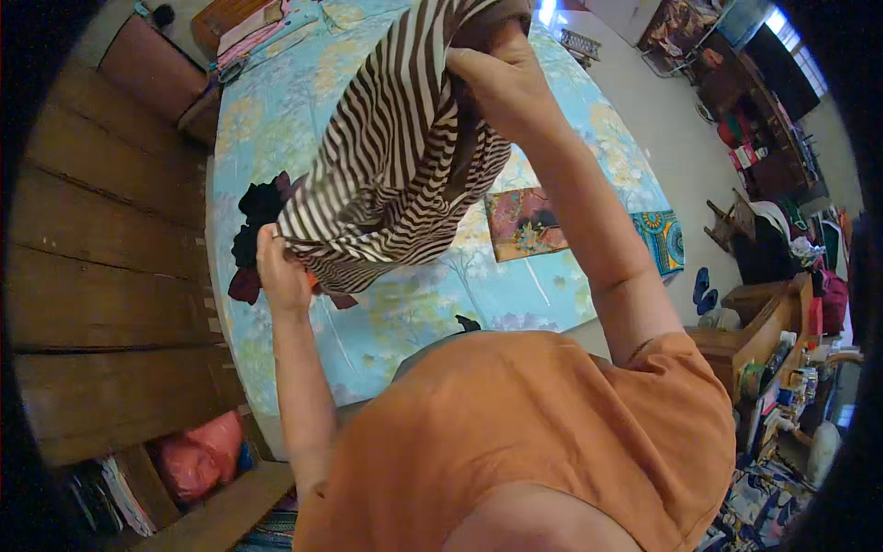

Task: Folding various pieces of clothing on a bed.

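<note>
A brown-and-white striped garment (386,152) hangs stretched between my two hands above the bed. My right hand (503,86) grips its dark collar or hem at the top of the view. Lower down on the left, my left hand (283,272) pinches the striped cloth at its edge. Folds gather in the middle of the garment, and its full shape cannot be told. Behind my left hand, dark crumpled clothes (256,224) lie on the bedsheet (428,303), partly hidden by the stripes. A folded patterned cloth (521,238) rests under my right forearm.
A folded blue patterned cloth (662,238) lies at the bed's right edge. Wooden cupboards (110,290) line the left side, with a red plastic bag (200,459) on a low shelf. Blue slippers (703,293) are on the floor. A cluttered dressing table (766,331) stands at right.
</note>
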Demonstrator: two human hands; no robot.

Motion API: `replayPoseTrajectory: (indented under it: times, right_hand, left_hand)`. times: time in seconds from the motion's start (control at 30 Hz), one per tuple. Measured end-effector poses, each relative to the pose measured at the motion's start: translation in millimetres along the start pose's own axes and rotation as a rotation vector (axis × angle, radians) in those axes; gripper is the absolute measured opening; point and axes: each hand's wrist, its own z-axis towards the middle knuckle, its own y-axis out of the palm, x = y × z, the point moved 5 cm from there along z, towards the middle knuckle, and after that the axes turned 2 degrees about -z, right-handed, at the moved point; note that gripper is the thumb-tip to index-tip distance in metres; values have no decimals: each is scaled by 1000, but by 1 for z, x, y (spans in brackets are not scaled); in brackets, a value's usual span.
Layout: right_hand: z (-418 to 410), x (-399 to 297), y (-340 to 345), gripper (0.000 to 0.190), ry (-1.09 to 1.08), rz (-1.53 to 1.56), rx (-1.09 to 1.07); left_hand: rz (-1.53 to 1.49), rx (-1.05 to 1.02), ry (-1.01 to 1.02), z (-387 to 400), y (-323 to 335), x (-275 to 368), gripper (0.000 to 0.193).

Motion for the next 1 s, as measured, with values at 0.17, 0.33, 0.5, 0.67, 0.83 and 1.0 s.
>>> replayPoseTrajectory:
  times: [0.17,0.33,0.5,0.67,0.83,1.0]
  right_hand:
    - [4,-38,14,26,283,774,-403]
    - [-65,32,30,31,368,865,-317]
    - [-83,57,53,31,476,676,-353]
    - [-94,56,26,30,545,481,-414]
    - [-102,67,31,30,602,267,-450]
    - [-104,94,40,31,674,76,-504]
  left_hand:
    - [-178,209,44,-12,-16,48,27]
    - [-265,42,-35,-7,0,29,17]
    - [-54,19,-66,-13,9,7,11]
    - [563,136,86,-26,-40,-14,11]
    - [1024,-28,238,-46,-28,-28,14]
    - [1437,-113,267,-65,-39,-52,16]
